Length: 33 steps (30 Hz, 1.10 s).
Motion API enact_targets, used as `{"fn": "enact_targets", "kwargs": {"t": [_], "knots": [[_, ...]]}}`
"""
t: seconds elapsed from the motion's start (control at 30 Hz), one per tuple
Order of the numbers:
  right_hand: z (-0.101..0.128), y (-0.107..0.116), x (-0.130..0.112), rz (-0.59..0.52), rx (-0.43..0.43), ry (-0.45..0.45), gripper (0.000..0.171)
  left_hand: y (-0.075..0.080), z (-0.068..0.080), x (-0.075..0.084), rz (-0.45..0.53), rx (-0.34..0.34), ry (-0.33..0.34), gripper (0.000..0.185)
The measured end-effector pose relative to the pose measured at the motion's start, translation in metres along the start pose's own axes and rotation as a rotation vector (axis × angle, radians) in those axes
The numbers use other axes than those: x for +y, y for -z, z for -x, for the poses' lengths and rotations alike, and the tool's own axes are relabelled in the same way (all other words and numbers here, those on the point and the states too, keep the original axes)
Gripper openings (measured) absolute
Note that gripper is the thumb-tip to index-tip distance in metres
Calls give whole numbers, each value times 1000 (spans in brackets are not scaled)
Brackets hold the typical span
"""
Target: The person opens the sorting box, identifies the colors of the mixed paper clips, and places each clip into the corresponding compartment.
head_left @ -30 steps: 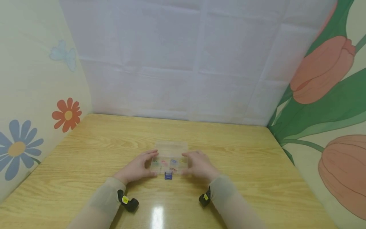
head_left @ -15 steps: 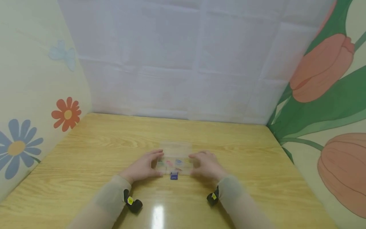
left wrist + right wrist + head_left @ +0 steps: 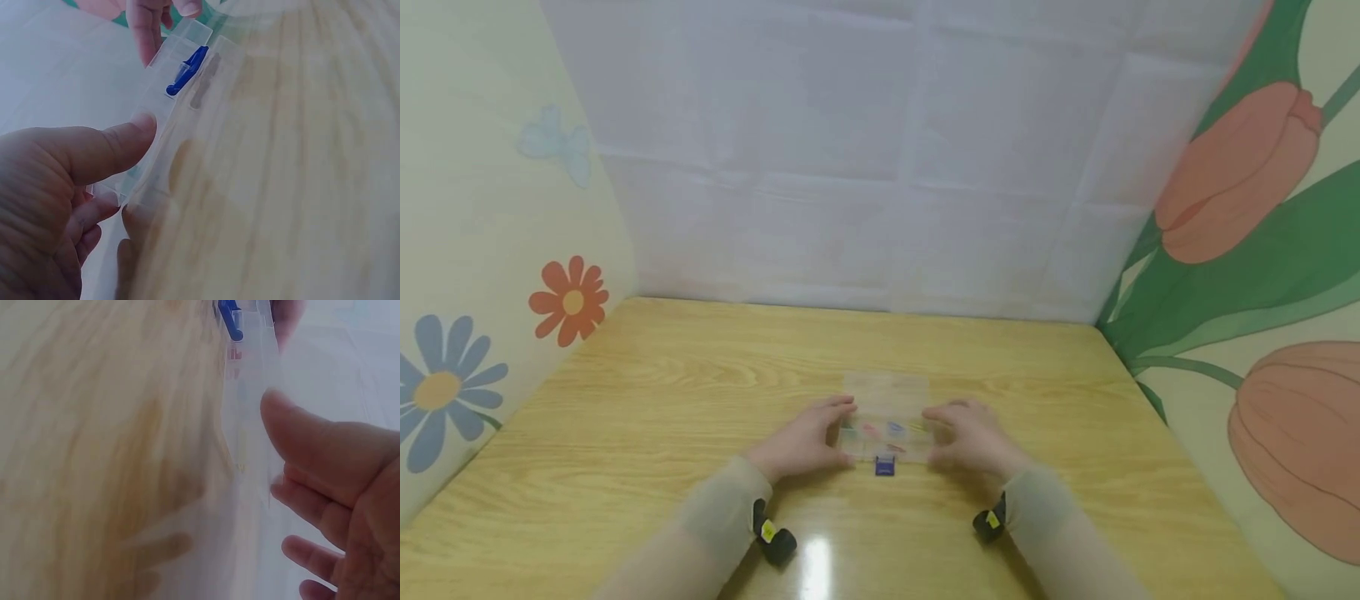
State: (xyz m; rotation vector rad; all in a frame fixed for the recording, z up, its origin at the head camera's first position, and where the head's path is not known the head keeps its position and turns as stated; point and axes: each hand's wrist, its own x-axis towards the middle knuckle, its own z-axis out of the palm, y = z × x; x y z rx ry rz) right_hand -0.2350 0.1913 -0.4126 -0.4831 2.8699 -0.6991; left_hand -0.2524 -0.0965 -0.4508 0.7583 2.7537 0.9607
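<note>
A small clear plastic compartment box (image 3: 886, 435) lies on the wooden table (image 3: 647, 400), its lid (image 3: 886, 387) open toward the back. Small coloured pieces show in its compartments. A blue latch (image 3: 885, 467) sticks out at its near edge. My left hand (image 3: 818, 435) grips the box's left end, thumb on the front edge. My right hand (image 3: 961, 433) grips the right end the same way. The left wrist view shows my left thumb (image 3: 106, 150) pressed on the box (image 3: 165, 115) near the latch (image 3: 187, 67). In the right wrist view my right thumb (image 3: 312, 444) lies on the box (image 3: 250, 425).
The table is boxed in by a white cloth back wall (image 3: 880, 167), a flower-printed panel (image 3: 475, 250) on the left and a tulip-printed panel (image 3: 1262, 250) on the right. A bright glare spot (image 3: 812, 567) lies near the front edge.
Both hands have slid the box a little to the right across the table, keeping the same grip on its ends.
</note>
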Motion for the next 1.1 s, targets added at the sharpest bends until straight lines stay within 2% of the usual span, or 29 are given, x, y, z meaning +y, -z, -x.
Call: {"fn": "enact_targets", "kwargs": {"t": [0.2,0.33,0.47,0.7,0.8,0.97,1.1], "knots": [[4,0,0,-30,0,-41,66,0,0,5,-14,-2,-16,81],[4,0,1,-33,-1,-42,66,1,1,5,-88,24,-24,81],[3,0,1,-17,1,-16,66,2,2,6,-134,46,-38,82],[3,2,0,-6,7,41,66,6,5,7,-140,27,-44,87],[4,6,-3,12,22,66,65,12,6,10,-146,34,-69,87],[7,13,-4,20,77,68,60,23,10,10,-150,104,-119,79],[7,15,1,29,150,49,59,30,14,4,-207,208,-82,72]]}}
